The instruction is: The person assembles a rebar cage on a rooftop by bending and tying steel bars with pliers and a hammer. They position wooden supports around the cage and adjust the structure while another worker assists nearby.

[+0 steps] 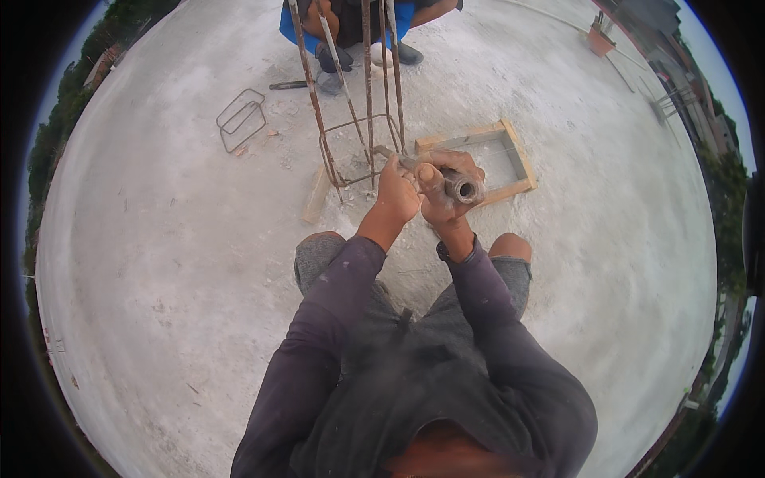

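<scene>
Evidently working at the foot of the bar cage (358, 119), which rises from the concrete floor (159, 239) just ahead of the knees, with its lowest square ring (339, 127) close to both fists. Right hand (441, 190) wrapped tight round a short grey pipe (464, 190), open end turned toward the camera. Left hand (396, 191) closed as well, just beside the right, seemingly on the thinner front end of the same pipe where it meets the near right corner of the cage; hard to say exactly what is pinched there, since the fingers cover the spot. Judged as levering or twisting at that corner rather than lifting or carrying.

Across the cage, another person (343, 24) crouched with a hand on the upright bars, probably steadying them. Wooden frame (516, 155) flat on the floor just right of the cage, spare wire rings (241, 118) well apart to the left.

Next move likely calls for a firm two-handed turn of the pipe, kept square to the corner, with the cage held from swaying.
</scene>
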Demonstrator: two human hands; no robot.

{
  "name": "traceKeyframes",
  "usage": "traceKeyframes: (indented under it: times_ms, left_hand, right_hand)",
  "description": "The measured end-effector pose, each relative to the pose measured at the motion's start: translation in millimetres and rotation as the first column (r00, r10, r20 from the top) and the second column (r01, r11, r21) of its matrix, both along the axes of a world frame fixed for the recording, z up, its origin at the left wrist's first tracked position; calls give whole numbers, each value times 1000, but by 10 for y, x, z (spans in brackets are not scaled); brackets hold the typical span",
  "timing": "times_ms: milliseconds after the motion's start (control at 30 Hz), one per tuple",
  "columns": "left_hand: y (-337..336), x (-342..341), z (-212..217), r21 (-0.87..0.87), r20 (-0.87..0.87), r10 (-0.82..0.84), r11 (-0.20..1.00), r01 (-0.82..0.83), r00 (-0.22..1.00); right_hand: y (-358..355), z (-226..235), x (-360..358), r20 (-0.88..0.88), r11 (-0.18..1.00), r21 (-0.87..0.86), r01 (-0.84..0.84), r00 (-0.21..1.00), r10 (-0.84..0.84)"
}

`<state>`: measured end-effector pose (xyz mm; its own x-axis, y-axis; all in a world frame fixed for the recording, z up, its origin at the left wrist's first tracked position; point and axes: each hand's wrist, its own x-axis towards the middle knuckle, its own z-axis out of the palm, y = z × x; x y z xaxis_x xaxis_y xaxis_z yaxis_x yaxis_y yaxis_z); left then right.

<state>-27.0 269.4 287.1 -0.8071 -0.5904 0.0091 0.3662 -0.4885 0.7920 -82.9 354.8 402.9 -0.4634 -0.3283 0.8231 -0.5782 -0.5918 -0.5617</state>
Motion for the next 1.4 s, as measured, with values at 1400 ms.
traceKeyframes:
  times_ms: [1400]
  left_hand:
    - [3093, -2341, -575, 348, 211, -813, 581, 736, 543]
  right_hand:
    - [5911, -890, -1262, 882, 514, 9, 858, 236, -408]
